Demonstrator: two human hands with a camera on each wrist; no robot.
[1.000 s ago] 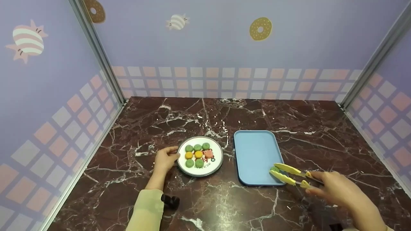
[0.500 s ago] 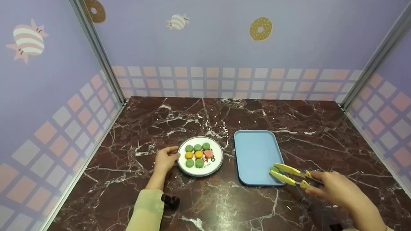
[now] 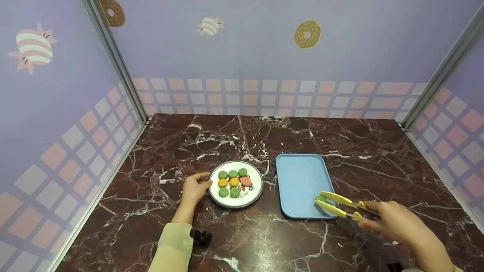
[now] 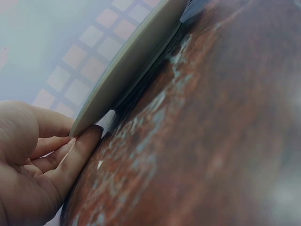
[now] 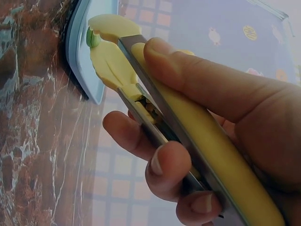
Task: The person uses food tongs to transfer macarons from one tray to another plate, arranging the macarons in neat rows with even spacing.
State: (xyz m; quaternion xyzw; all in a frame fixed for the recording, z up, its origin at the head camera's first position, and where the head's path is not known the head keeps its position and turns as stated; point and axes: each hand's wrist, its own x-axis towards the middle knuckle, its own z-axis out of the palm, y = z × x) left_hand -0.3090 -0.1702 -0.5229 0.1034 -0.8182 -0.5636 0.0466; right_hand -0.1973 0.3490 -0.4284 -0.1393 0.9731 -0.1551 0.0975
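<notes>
My left hand (image 3: 195, 189) pinches the left rim of a round white plate (image 3: 257, 194), as the left wrist view shows up close. Green (image 3: 223, 192), yellow (image 3: 234, 182) and pink round cakes (image 3: 246, 181) lie on that plate in rows. In my right hand (image 3: 397, 223) is a pair of yellow-tipped tongs (image 5: 188, 127), the fingers and thumb wrapped about its handles. Between the tong tips sits a small green cake (image 3: 320, 198), partly hidden, at the near right corner of the blue tray (image 3: 302, 177). Whether it touches the tray floor I cannot tell.
The plate and tray stand side by side on a dark red marbled tabletop (image 3: 264, 241), a narrow gap between them. Patterned lilac walls (image 3: 257, 56) enclose the back and both sides. White specks are scattered behind the plate.
The tongs and the green cake have shifted slightly left within the tray's corner. My left hand and the plate stay where they were.
</notes>
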